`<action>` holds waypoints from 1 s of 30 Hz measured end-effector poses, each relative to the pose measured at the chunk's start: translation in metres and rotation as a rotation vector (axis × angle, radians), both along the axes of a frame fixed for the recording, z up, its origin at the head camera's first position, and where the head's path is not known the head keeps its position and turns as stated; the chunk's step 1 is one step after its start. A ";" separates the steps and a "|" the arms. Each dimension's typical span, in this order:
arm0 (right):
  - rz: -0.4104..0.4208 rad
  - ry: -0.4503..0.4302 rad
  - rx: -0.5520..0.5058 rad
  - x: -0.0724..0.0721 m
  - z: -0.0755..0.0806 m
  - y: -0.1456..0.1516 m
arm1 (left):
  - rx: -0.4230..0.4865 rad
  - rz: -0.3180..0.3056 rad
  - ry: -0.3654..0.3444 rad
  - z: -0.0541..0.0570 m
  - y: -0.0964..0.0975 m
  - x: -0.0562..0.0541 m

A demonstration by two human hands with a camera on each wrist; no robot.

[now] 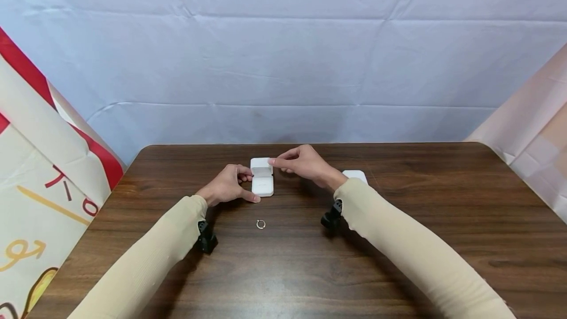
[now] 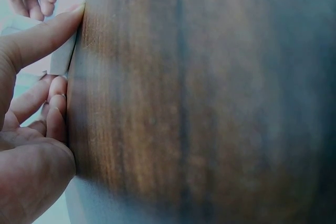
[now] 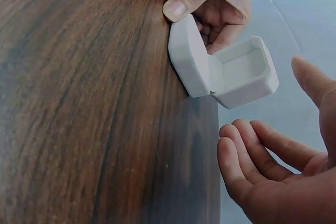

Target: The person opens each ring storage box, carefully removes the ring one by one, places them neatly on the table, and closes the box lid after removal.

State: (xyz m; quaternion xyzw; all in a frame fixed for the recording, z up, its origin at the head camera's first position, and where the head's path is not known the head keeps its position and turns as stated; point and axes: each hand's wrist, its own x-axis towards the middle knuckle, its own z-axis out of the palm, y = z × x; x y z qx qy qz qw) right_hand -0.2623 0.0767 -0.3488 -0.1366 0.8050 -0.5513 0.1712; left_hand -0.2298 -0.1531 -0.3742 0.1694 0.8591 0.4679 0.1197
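Observation:
A small white ring box (image 1: 263, 186) stands on the table with its lid (image 3: 247, 90) raised. My left hand (image 1: 227, 184) holds the base from the left, the thumb on its front edge and the curled fingers at its side. In the right wrist view the lid is tipped back and its hollow inside shows. Beside the lid, my right hand (image 1: 308, 164) has its thumb and fingers spread apart, with a gap between them and the box in the right wrist view. A thin ring (image 1: 261, 224) lies on the table in front of the box.
The brown wooden table (image 1: 274, 270) reaches back to a pale hanging cloth (image 1: 283, 63). Behind my right wrist lies another white piece (image 1: 355, 176), partly hidden by the sleeve. A patterned cloth (image 1: 48, 176) hangs at the left.

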 end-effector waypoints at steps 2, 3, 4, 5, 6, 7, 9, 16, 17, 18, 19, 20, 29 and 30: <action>-0.001 -0.004 0.007 -0.001 -0.001 -0.001 | 0.010 -0.004 -0.007 0.006 0.002 0.004; -0.003 -0.009 0.010 -0.001 -0.001 -0.002 | 0.012 -0.004 -0.012 0.009 0.003 0.006; -0.004 -0.015 0.013 -0.002 -0.001 -0.002 | 0.011 0.003 -0.019 0.009 0.003 0.006; -0.006 -0.024 0.014 -0.002 -0.001 -0.002 | 0.007 0.004 -0.017 0.006 0.002 0.003; -0.009 -0.031 0.017 -0.003 -0.002 -0.003 | 0.001 0.007 -0.016 0.002 0.001 0.001; -0.009 -0.039 0.017 -0.003 -0.001 -0.003 | -0.005 0.011 -0.014 -0.001 0.000 -0.001; -0.010 -0.051 0.019 -0.004 -0.002 -0.005 | -0.015 0.013 -0.008 -0.008 -0.001 -0.006; -0.009 -0.080 0.022 -0.007 -0.004 -0.009 | -0.011 0.015 -0.003 -0.014 -0.002 -0.010; -0.008 -0.086 0.020 -0.007 -0.004 -0.009 | -0.011 0.016 -0.003 -0.014 -0.002 -0.010; -0.007 -0.091 0.019 -0.007 -0.005 -0.010 | -0.013 0.017 -0.004 -0.014 -0.002 -0.010; -0.003 -0.099 0.017 -0.008 -0.006 -0.011 | -0.014 0.018 -0.005 -0.014 -0.002 -0.011; 0.002 -0.108 0.013 -0.008 -0.006 -0.011 | -0.015 0.018 -0.006 -0.014 -0.002 -0.011; 0.050 -0.164 -0.021 -0.009 -0.007 -0.015 | -0.002 0.010 -0.018 -0.014 -0.002 -0.010; 0.055 -0.166 -0.022 -0.009 -0.007 -0.015 | 0.002 0.007 -0.018 -0.014 -0.001 -0.010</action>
